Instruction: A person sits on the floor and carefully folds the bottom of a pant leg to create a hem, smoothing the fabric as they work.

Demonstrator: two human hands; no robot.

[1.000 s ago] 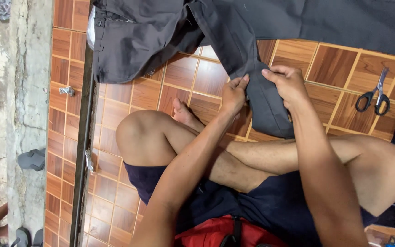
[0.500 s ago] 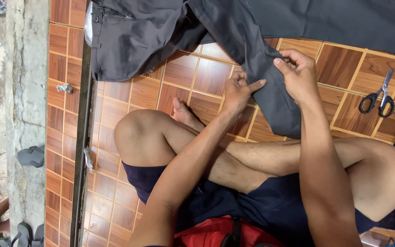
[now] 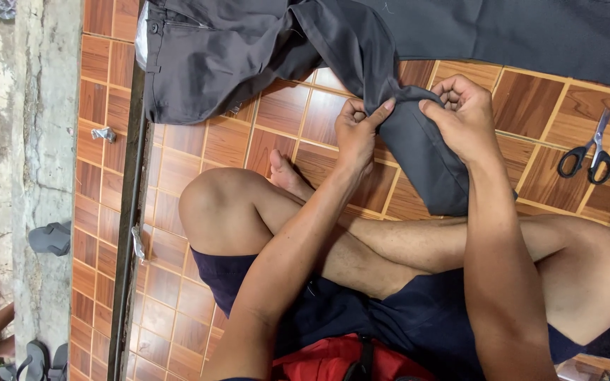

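Dark grey trousers [image 3: 248, 49] lie spread on the tiled floor [image 3: 199, 148]; left hand [image 3: 356, 130] and right hand [image 3: 460, 116] both pinch one leg's hem, fold just begun. Black scissors [image 3: 587, 155] lie untouched near the floor's right edge.

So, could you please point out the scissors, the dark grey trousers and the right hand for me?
scissors [image 3: 587, 152]: head view, at the pivot.
dark grey trousers [image 3: 213, 63]: head view, on the seat panel.
right hand [image 3: 464, 116]: head view, back of hand.
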